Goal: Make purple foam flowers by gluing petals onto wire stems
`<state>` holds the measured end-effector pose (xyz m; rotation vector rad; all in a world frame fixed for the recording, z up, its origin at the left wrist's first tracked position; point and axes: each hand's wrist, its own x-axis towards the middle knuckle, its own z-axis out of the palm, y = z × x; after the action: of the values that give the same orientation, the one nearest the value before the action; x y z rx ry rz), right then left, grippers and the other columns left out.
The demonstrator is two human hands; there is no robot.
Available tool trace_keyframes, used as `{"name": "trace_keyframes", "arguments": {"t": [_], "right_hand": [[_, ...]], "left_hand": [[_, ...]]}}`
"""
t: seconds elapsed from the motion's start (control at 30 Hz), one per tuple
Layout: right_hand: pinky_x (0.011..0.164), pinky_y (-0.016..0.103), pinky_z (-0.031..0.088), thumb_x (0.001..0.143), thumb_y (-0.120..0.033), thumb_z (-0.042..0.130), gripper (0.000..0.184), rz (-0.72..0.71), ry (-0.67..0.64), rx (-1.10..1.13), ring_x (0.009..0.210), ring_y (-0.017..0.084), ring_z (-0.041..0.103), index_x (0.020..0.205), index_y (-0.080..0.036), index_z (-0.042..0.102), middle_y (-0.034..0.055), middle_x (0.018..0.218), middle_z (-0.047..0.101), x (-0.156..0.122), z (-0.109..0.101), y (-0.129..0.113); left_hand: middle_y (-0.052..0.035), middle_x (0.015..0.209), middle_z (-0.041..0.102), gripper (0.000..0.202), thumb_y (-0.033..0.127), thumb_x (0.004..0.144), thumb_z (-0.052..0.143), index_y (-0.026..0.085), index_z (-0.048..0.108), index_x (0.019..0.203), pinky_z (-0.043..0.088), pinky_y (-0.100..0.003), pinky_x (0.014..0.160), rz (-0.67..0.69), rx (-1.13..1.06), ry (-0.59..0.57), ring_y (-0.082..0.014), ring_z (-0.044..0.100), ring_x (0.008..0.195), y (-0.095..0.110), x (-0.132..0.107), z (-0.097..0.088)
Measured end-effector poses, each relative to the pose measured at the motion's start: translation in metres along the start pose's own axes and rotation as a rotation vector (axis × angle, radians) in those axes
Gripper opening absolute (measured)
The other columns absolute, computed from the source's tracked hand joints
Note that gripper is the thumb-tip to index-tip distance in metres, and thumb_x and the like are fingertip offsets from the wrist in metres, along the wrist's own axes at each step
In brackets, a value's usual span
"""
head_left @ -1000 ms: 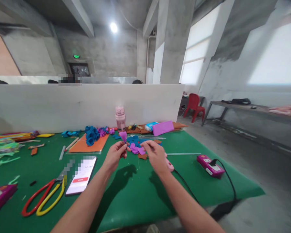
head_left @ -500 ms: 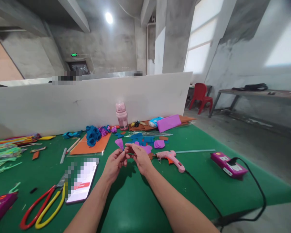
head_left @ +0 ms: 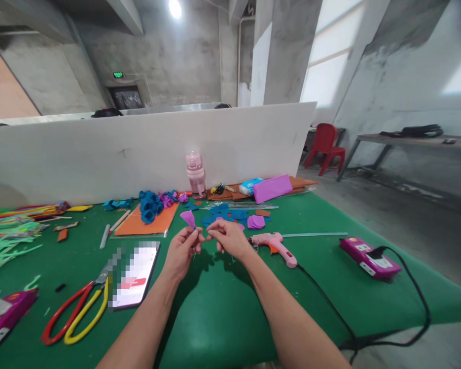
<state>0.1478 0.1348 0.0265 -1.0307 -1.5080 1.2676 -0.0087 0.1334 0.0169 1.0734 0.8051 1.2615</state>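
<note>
Between the thumb and fingers of my left hand is a small purple petal-like piece, its wide end up and its narrow end at my fingertips. My right hand is closed in a pinch just to the right, its fingertips close to the left ones; whatever sits in them is too small to make out. Behind my hands lie cut blue pieces and a small stack of purple pieces. The pink glue gun rests right of my right hand, a clear glue stick at its back.
Scissors with red and yellow handles and a phone lie left. Rolled blue pieces sit on an orange sheet. A purple power strip with a black cord lies right. A pink bottle stands against the white partition.
My right hand has shifted a little to the right, its fingertips drawn into a pinch. The left hand keeps hold of the purple piece. The camera view has tilted slightly downward.
</note>
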Motion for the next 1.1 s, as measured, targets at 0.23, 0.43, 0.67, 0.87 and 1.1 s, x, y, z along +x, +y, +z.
{"name": "trace_keyframes", "arguments": {"t": [0.23,0.43,0.67,0.87,1.1], "right_hand": [[0.044,0.022,0.034,0.075,-0.058,0.049,0.044,0.093,0.042,-0.041,0.042,0.008,0.047,0.073,-0.017,0.065,0.0006,0.059,0.063,-0.002,-0.018,-0.002],[0.062,0.024,0.04,0.055,-0.031,0.075,0.021,-0.052,0.289,0.324,0.058,0.009,0.051,0.063,-0.017,0.063,-0.0032,0.06,0.06,0.01,0.001,0.013],[0.07,0.027,0.042,0.065,-0.041,0.066,0.024,-0.046,0.268,0.458,0.066,0.012,0.056,0.07,-0.017,0.068,0.0015,0.068,0.065,0.009,0.016,0.01],[0.059,0.024,0.037,0.061,-0.04,0.07,0.028,-0.062,0.318,0.289,0.054,0.009,0.045,0.052,-0.018,0.055,-0.0054,0.051,0.051,0.002,0.016,-0.001],[0.071,0.028,0.041,0.061,-0.033,0.07,0.016,-0.243,0.27,-0.081,0.078,0.016,0.054,0.069,-0.021,0.066,0.0006,0.079,0.062,-0.002,-0.01,-0.005]], "left_hand": [[0.0013,0.065,0.06,0.024,0.032,0.071,0.066,0.014,0.058,0.085,0.037,-0.017,0.045,0.0,-0.014,0.023,-0.0048,0.047,0.046,0.004,0.0,0.0],[0.0012,0.064,0.059,0.024,0.032,0.071,0.066,0.014,0.059,0.085,0.038,-0.018,0.045,-0.05,-0.039,-0.032,-0.005,0.047,0.046,0.002,-0.001,0.001],[0.0011,0.064,0.059,0.024,0.031,0.071,0.067,0.014,0.059,0.085,0.038,-0.017,0.045,-0.1,-0.07,-0.092,-0.004,0.047,0.045,0.0,-0.002,0.0],[0.0011,0.065,0.059,0.021,0.031,0.073,0.065,0.014,0.059,0.084,0.037,-0.016,0.046,-0.085,-0.069,-0.102,-0.0043,0.047,0.046,0.0,-0.002,0.0],[0.0013,0.064,0.059,0.021,0.031,0.072,0.066,0.015,0.06,0.084,0.037,-0.017,0.045,-0.074,-0.05,-0.06,-0.0048,0.046,0.046,0.0,0.0,-0.002]]}}
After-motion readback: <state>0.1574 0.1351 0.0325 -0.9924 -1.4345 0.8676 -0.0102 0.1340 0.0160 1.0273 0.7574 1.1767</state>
